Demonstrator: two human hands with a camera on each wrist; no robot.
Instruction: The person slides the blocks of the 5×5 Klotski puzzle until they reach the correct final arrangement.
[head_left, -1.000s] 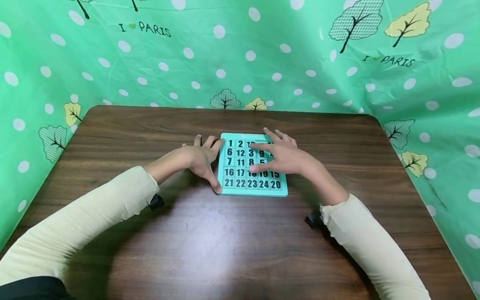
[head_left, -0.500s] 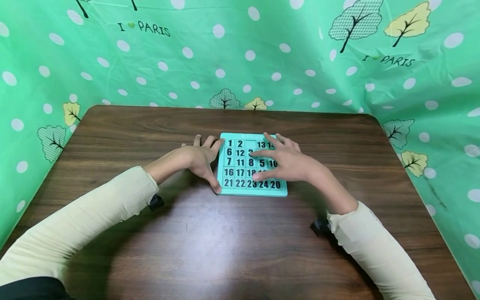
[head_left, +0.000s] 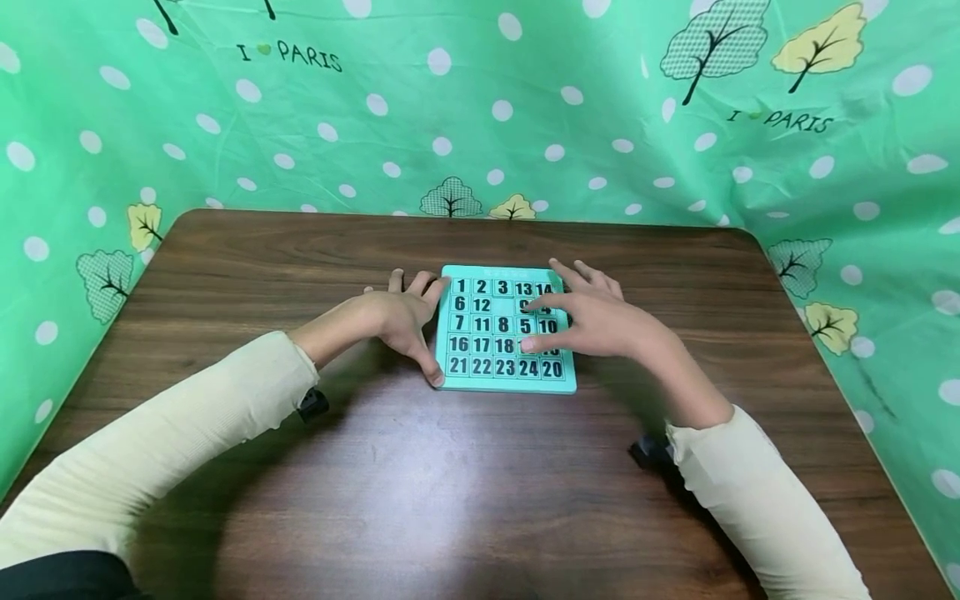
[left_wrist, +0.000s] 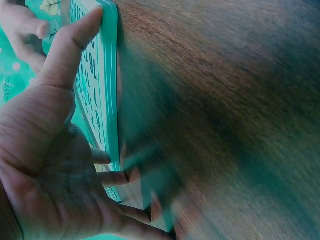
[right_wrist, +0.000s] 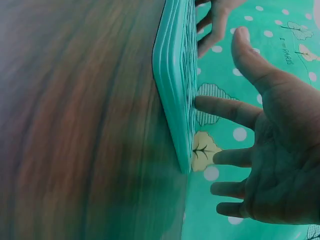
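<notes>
A turquoise number slide puzzle [head_left: 510, 387] lies flat on the table, its numbered tiles facing up. The tile 3 [head_left: 503, 287] sits in the top row, and the gap is directly below it, in the second row. My left hand [head_left: 405, 321] is spread along the left edge, its thumb [left_wrist: 90, 27] on the near corner and a fingertip at the far one. My right hand [head_left: 600, 321] hovers over the right side with fingers extended. Its index fingertip [right_wrist: 202, 103] is at the tile 9 [head_left: 523, 307], beside the gap; the thumb overlaps the tile 19.
The brown wooden table [head_left: 420, 500] carries the puzzle near its middle. A green dotted curtain [head_left: 465, 100] with printed trees hangs behind the table and along both sides. Pale sleeves [head_left: 210, 417] cover both forearms, with a dark wrist mount at each cuff.
The tile 3 has slid up from the second row into the top-row gap, leaving the gap below it. My right hand has shifted right. The left hand has stayed put.
</notes>
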